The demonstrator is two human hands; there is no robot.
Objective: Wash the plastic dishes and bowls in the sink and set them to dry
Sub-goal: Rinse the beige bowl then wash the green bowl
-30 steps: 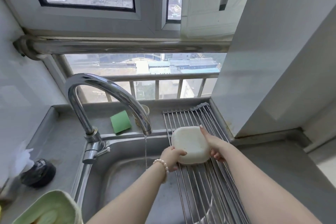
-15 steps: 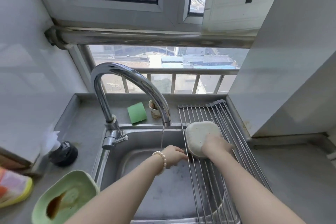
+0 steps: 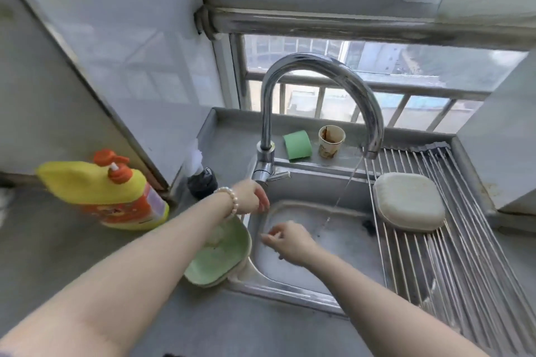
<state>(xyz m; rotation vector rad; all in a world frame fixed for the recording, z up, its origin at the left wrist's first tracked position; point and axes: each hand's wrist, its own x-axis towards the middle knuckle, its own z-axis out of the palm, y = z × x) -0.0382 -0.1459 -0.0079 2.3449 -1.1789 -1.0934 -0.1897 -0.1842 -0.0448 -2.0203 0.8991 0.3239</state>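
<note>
The sink basin (image 3: 333, 246) lies open between the green bowl (image 3: 220, 255) and the drying rack (image 3: 452, 255).

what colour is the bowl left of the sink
Pale green bowl, with some residue inside; seen in the head view, partly under the left forearm.

Stainless steel sink basin (image 3: 313, 278) is set in grey countertop (image 3: 72, 264), w/ curved chrome faucet (image 3: 322, 72) mounted behind its left corner. Roll-up metal drying rack (image 3: 470, 264) is laid across sink's right side; upside-down white square plastic bowl (image 3: 409, 200) is placed on rack's back part. Light green plastic bowl (image 3: 220, 255) is found at sink's left edge, under left hand (image 3: 251, 197). Right hand (image 3: 293, 240) is held over basin, apart from left hand. Folded green sponge cloth (image 3: 296, 145) & stained paper cup (image 3: 331, 140) are kept on ledge behind sink, cup to the right. Yellow pump-top detergent bottle (image 3: 101, 191) is lying on counter at far left.
</note>
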